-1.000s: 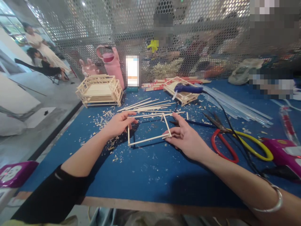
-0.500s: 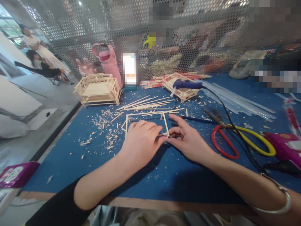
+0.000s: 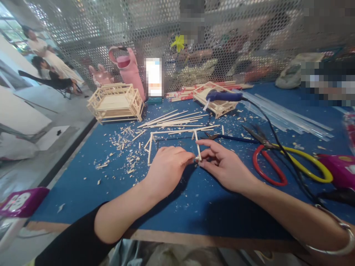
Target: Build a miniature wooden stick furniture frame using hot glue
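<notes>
A small frame of thin wooden sticks [image 3: 172,133] stands on the blue tabletop, with a leg at each end. My right hand [image 3: 223,162] grips the lower end of its right leg between thumb and fingers, the index finger resting higher along the stick. Just left of that corner, my left hand [image 3: 169,164] is closed in a pinch, fingertips by the leg's foot. The back of the hand hides what lies between them and part of the frame. Loose wooden sticks [image 3: 174,120] lie behind the frame, and cut scraps [image 3: 130,157] are scattered to its left.
Two stick models, one railed [image 3: 115,103] and one low [image 3: 219,105], stand behind. A blue glue gun [image 3: 224,96] rests on the low one. Red-and-yellow-handled scissors [image 3: 270,170], pliers [image 3: 233,139], clear glue sticks [image 3: 288,114] and a dark cable [image 3: 274,138] occupy the right. A pink bottle [image 3: 130,75] stands behind.
My left fingertips have closed in by the frame's right foot, and the thin piece seen there before is now hidden. My right hand keeps its grip. The view has shifted slightly.
</notes>
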`<state>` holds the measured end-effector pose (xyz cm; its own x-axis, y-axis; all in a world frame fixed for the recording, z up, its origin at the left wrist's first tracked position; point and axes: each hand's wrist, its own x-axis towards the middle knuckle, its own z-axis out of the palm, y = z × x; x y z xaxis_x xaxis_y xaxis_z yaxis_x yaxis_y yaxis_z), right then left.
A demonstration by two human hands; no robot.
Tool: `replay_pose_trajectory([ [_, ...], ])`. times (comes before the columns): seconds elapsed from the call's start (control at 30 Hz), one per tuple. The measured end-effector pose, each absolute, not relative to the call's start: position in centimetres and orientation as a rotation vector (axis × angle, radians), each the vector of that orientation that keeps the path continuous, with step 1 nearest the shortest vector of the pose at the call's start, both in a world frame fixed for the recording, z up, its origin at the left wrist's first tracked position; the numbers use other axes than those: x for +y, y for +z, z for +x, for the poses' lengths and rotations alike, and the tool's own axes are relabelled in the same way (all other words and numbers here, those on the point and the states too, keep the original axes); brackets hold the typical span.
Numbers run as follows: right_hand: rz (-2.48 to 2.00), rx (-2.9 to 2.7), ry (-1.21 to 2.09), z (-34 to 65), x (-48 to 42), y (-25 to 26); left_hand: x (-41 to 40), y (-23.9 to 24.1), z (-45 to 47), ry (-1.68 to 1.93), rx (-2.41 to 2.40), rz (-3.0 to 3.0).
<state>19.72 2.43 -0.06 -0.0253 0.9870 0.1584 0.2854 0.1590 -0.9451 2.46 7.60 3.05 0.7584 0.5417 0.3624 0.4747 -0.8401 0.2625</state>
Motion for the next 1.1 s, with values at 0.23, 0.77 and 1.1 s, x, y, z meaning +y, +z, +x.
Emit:
replay_pose_trajectory([
  [0.23, -1.277, -1.462, 0.966, 19.7, 2.6, -0.2, 7.9, 2.9, 2.4, 0.722, 0.743, 2.786],
  [0.77, -1.304, -1.415, 0.923, 19.6, 2.2, -0.3, 10.1, 6.2, -2.8, 1.39, 1.249, 2.522],
  [1.1, -1.428, -1.516, 0.663, 19.7, 1.6, -0.2, 10.2, 2.4, -8.5, 0.753, 0.948, 2.653],
])
